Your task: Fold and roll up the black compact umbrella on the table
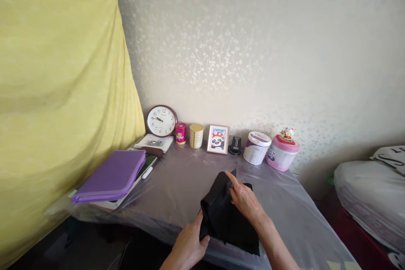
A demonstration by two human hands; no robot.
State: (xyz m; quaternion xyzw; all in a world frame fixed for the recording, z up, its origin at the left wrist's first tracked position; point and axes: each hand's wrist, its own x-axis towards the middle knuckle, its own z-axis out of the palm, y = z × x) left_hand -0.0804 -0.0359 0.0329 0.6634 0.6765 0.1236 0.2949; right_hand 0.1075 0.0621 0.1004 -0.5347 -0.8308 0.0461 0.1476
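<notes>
A piece of black cloth (pixel 232 223), partly folded with one flap raised, is held over the front part of the table; it may be a bag, but I cannot tell. My left hand (pixel 191 240) grips its lower left edge, thumb on the near side and fingers partly hidden behind. Higher up, my right hand (pixel 245 198) is closed on the upper edge, with the index finger stretched along the cloth toward its top corner. The lower right part of the cloth hangs below my right wrist.
The table (pixel 177 185) has a clear plastic cover. A purple zip folder (pixel 110 175) lies on the left. Along the wall stand a clock (pixel 162 120), a pink tin (pixel 180 133), a yellow-lidded can (pixel 196 136), a picture frame (pixel 218 139) and two tubs (pixel 257 147).
</notes>
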